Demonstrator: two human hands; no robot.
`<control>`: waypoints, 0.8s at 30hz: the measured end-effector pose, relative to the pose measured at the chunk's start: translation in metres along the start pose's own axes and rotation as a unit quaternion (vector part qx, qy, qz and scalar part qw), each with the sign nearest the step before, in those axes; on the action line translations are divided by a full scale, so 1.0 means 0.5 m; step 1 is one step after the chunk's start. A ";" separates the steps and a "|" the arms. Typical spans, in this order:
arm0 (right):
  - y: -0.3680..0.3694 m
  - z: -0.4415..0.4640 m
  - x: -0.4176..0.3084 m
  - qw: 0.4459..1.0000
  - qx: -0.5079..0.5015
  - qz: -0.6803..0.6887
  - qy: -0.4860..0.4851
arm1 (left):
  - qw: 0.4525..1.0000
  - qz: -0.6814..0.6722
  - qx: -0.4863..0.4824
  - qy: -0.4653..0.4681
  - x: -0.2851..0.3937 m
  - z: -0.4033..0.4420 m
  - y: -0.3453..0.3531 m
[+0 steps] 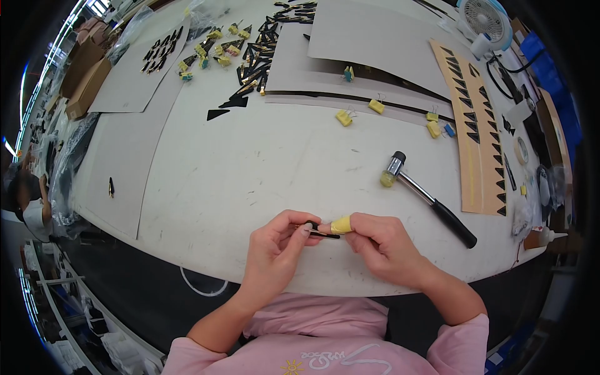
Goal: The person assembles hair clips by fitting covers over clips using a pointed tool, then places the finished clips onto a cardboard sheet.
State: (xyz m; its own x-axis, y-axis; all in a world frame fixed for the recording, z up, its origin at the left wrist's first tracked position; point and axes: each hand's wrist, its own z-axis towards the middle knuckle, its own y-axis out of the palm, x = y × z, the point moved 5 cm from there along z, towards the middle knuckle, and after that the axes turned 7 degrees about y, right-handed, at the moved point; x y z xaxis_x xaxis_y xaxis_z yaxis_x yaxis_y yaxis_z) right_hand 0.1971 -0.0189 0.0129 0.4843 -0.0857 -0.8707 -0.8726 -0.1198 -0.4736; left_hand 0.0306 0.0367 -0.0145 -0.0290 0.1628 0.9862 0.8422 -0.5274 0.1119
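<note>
My left hand (275, 244) pinches a small black pointed piece (326, 235) with a bit of gold colour, close to the table's front edge. Yellow tape (340, 225) wraps the index finger of my right hand (386, 245). That fingertip presses against the same piece, while the other fingers are curled in. My fingers hide part of the piece. To the right lies a hammer (428, 197) with a black grip, a metal shaft and a head with one black and one yellowish face.
Yellow binder clips (344, 117) lie beyond my hands. Black triangular pieces (259, 56) are heaped at the back, near grey boards (375, 31). A tan strip (465, 144) with rows of black triangles is at right, a fan (484, 22) behind. One black piece (111, 187) lies left.
</note>
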 end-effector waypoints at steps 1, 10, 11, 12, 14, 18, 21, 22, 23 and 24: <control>-0.002 -0.002 -0.004 1.000 0.002 0.000 0.001 | 1.000 0.000 -0.002 0.000 0.000 0.001 0.000; -0.003 -0.008 0.008 0.993 0.086 -0.051 -0.060 | 1.000 -0.026 -0.001 -0.002 0.004 0.002 -0.001; -0.001 -0.009 0.006 0.991 0.097 -0.055 -0.075 | 1.000 -0.025 -0.002 -0.004 0.003 0.002 -0.001; 0.000 -0.009 0.003 0.988 0.109 -0.059 -0.091 | 1.000 -0.024 -0.002 -0.004 0.003 0.002 -0.001; 0.002 -0.008 0.000 0.987 0.108 -0.073 -0.089 | 1.000 -0.026 -0.004 -0.005 0.003 0.002 -0.001; 0.008 -0.007 0.002 0.984 0.109 -0.101 -0.101 | 0.999 -0.034 -0.003 -0.003 -0.001 0.003 -0.003; 0.009 -0.010 -0.007 0.986 0.098 -0.111 -0.077 | 0.999 -0.035 -0.003 -0.002 0.001 0.002 -0.002; 0.007 -0.011 -0.014 0.986 0.096 -0.111 -0.076 | 0.999 -0.035 -0.002 -0.003 0.001 0.001 -0.002; 0.005 -0.010 -0.018 0.987 0.090 -0.113 -0.067 | 0.999 -0.033 -0.003 -0.001 0.002 0.002 -0.001; 0.004 -0.007 -0.019 0.988 0.084 -0.115 -0.057 | 1.000 -0.030 -0.003 0.001 0.003 0.002 -0.001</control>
State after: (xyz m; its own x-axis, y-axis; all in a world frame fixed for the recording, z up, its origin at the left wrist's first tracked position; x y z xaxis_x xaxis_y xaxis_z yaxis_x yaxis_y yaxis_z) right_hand 0.1910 -0.0219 0.0207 0.6684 0.0383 -0.7428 -0.7438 0.0444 -0.6670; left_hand 0.0307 0.0380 -0.0132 -0.0808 0.1934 0.9778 0.8355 -0.5218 0.1723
